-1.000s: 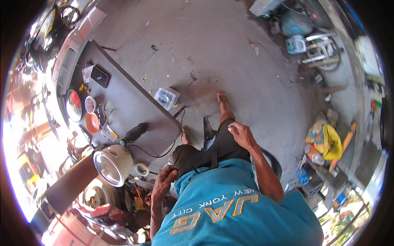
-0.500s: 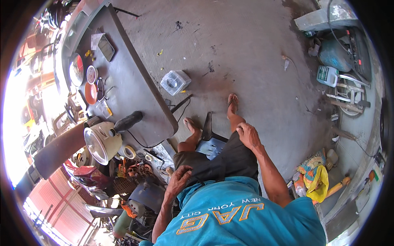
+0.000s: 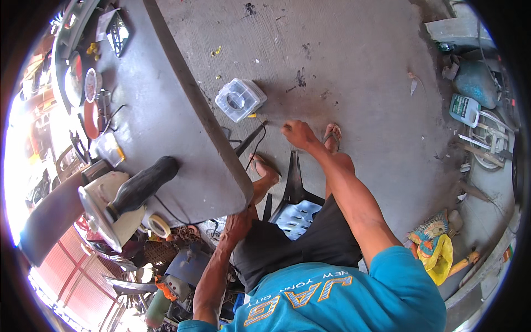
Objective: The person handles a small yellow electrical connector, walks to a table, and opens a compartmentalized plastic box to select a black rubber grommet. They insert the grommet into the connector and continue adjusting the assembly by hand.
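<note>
- Grey, stained concrete floor (image 3: 376, 83) spreads ahead of us, with a dark-topped table (image 3: 160, 105) along our left and clutter at both sides.
- Our right hand (image 3: 298, 134) is out over the floor, fingers loosely curled; we see nothing in it, though a small item inside the curl would be hidden.
- Our left hand (image 3: 239, 224) is by the near table corner and our left knee; its fingers are hidden, so we cannot tell whether it grips or rests.
- Close by, between our legs, is a dark plastic chair (image 3: 298, 218) with a slotted, shiny seat. If we stepped forward carelessly, a shin could knock it.
- Just past the right hand, a clear lidded plastic box (image 3: 239, 99) sits on the floor beside the table; a foot swung that way could kick it.
- Near our sandalled left foot (image 3: 264, 166) a thin black cable (image 3: 259, 143) droops; catching it with the toes might trip us or drag whatever it feeds.
- On the near end of the table lies a black tubular tool (image 3: 146, 185); a bump against the corner could roll it.
- Farther along the table are an orange bowl (image 3: 91, 118) and a phone (image 3: 117, 34); a hard jolt might shift them.
</note>
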Available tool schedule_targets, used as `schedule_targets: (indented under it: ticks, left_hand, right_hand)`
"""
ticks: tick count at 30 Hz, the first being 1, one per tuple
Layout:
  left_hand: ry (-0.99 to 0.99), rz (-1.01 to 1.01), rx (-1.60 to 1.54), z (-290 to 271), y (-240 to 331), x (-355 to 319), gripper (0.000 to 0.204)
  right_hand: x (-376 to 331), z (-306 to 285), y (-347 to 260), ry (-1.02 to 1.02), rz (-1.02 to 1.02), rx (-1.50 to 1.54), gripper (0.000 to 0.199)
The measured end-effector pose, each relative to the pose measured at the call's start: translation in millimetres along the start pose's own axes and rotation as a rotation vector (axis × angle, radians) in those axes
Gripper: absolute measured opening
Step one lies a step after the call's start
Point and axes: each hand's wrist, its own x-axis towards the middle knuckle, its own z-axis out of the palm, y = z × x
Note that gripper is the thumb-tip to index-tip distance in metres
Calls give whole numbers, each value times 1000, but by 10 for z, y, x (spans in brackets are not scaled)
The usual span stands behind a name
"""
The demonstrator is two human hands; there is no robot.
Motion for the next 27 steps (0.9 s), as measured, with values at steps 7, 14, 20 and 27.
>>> schedule_targets:
  ticks: [7,14,20,27]
  left_hand:
    - [165,35,74,333,-555,251,22]
    - [246,35,110,411,-727,336,20]
    - [325,31,141,458,-700,354,19]
    - [415,36,214,384,-522,414,18]
  right_hand:
    - [1230,898,183,-8,205,81,80]
    - [2115,1180,7,21,102,51,127]
    - [2271,1203,66,-59,132,214,119]
    - [2046,1266,223,25,225,188,126]
